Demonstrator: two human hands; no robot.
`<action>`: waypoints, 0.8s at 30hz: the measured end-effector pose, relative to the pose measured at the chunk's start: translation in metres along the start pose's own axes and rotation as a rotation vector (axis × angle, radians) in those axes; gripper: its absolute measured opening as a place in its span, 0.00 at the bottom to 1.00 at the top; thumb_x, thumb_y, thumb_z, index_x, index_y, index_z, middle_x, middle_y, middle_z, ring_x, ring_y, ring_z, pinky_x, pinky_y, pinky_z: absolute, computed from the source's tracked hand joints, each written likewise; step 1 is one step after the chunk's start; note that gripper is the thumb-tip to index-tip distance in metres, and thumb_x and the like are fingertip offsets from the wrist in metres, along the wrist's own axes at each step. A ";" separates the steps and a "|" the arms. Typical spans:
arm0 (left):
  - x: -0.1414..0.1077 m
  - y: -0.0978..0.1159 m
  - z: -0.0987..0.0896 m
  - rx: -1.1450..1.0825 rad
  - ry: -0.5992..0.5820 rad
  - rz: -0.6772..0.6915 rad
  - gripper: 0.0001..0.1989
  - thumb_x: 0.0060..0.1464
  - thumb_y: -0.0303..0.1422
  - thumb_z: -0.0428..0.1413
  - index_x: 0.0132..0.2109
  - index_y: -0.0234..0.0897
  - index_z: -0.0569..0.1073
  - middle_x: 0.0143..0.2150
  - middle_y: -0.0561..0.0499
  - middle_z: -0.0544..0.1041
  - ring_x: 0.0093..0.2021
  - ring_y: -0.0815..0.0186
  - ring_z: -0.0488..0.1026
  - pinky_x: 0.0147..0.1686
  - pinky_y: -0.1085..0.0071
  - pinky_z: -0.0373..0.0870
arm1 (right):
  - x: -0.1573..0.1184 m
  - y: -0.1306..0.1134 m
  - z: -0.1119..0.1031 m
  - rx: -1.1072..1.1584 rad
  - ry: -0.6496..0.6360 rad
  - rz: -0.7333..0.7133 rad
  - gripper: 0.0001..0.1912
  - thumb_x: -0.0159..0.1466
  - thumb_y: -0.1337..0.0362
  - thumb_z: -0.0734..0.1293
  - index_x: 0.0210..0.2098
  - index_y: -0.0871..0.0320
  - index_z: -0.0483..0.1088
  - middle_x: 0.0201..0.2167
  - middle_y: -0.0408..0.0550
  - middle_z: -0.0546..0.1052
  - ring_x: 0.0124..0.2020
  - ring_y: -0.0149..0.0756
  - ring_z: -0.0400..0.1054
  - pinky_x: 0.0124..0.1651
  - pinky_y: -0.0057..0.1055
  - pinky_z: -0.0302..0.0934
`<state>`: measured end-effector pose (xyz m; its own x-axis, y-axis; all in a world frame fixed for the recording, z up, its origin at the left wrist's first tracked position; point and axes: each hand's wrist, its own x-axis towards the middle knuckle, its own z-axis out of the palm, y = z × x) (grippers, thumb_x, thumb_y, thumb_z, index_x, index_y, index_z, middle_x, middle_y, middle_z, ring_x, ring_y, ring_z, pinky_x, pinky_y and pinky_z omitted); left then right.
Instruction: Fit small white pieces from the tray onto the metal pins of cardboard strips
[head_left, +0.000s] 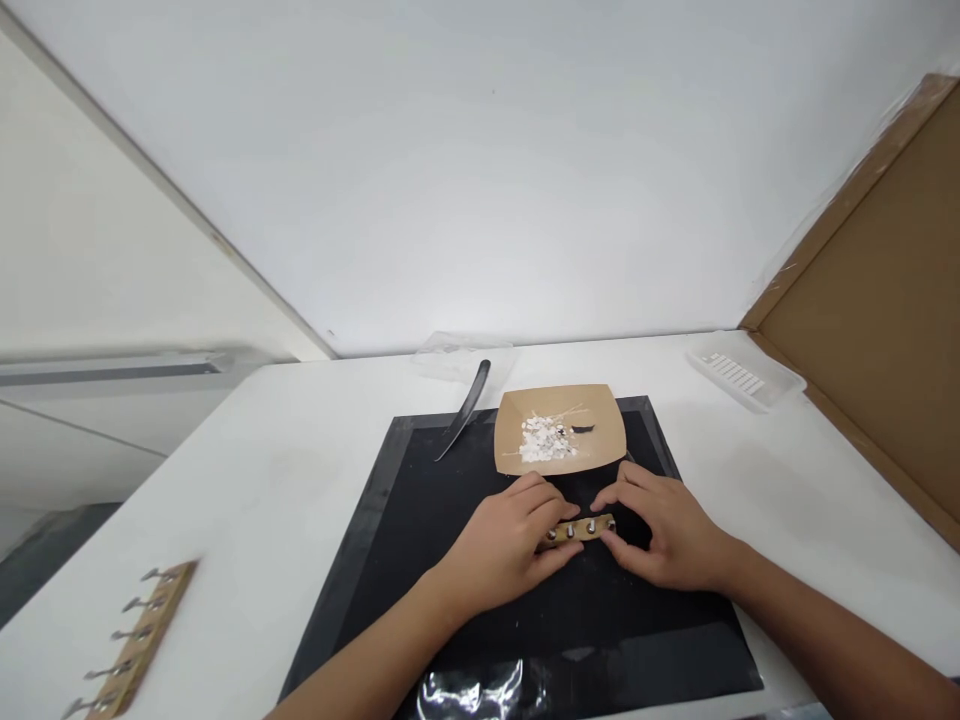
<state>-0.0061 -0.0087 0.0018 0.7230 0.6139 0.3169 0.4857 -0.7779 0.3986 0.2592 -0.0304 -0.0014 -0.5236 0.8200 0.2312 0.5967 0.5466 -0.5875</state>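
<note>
A short yellowish-brown wooden strip [579, 528] with several small metal pieces set along it lies over the black mat [480, 560]. My left hand [517, 535] is closed round its left end, thumb on the near side and fingers on the far side. At the right end, my right hand [667, 530] curls thumb and forefinger about the strip, with the thumb against its near edge. Just beyond the hands sits a tan paper tray [611, 450]. In it are a heap of white flakes [546, 438] and a small dark piece [583, 429].
A dark curved tool [466, 408] rests across the mat's far left edge, near a clear plastic bag [457, 358]. Far left is a wooden bar with several metal pegs [139, 640]. A translucent tray [746, 375] holds white strips, beside a cardboard panel [877, 260].
</note>
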 end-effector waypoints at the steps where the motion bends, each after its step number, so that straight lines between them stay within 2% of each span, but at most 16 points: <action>1: 0.000 -0.001 -0.001 -0.014 -0.005 -0.001 0.11 0.65 0.37 0.63 0.50 0.37 0.77 0.41 0.48 0.81 0.44 0.58 0.76 0.40 0.65 0.75 | 0.000 0.001 0.001 -0.008 -0.012 0.000 0.11 0.67 0.62 0.70 0.50 0.52 0.73 0.39 0.44 0.71 0.34 0.35 0.69 0.36 0.32 0.60; 8: -0.001 -0.003 0.001 -0.100 -0.012 -0.006 0.05 0.66 0.34 0.62 0.44 0.39 0.78 0.40 0.49 0.81 0.43 0.61 0.74 0.41 0.66 0.74 | 0.002 0.008 0.011 -0.012 -0.047 0.016 0.08 0.70 0.56 0.72 0.46 0.50 0.76 0.37 0.43 0.71 0.34 0.32 0.69 0.36 0.29 0.58; 11: -0.001 -0.004 0.003 -0.143 0.003 -0.033 0.05 0.65 0.34 0.64 0.44 0.39 0.79 0.40 0.49 0.82 0.43 0.61 0.74 0.43 0.66 0.74 | 0.003 0.010 0.013 0.009 -0.043 0.016 0.08 0.71 0.55 0.71 0.46 0.50 0.77 0.37 0.43 0.72 0.34 0.31 0.70 0.36 0.29 0.59; 18: -0.003 -0.005 0.001 -0.182 -0.015 -0.083 0.07 0.63 0.35 0.65 0.46 0.39 0.79 0.40 0.48 0.82 0.44 0.59 0.74 0.43 0.65 0.74 | 0.003 0.011 0.012 0.044 -0.036 0.008 0.04 0.71 0.61 0.70 0.44 0.50 0.78 0.36 0.43 0.72 0.34 0.31 0.69 0.36 0.28 0.58; 24: -0.001 -0.003 -0.002 -0.198 -0.007 -0.046 0.06 0.67 0.32 0.59 0.46 0.39 0.81 0.41 0.48 0.83 0.44 0.61 0.75 0.45 0.65 0.75 | 0.004 0.008 0.008 0.061 -0.049 0.021 0.04 0.70 0.63 0.70 0.44 0.51 0.77 0.36 0.42 0.73 0.34 0.31 0.69 0.36 0.28 0.58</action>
<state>-0.0094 -0.0067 0.0025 0.7060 0.6468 0.2884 0.4128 -0.7068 0.5744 0.2569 -0.0240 -0.0118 -0.5415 0.8210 0.1808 0.5705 0.5168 -0.6383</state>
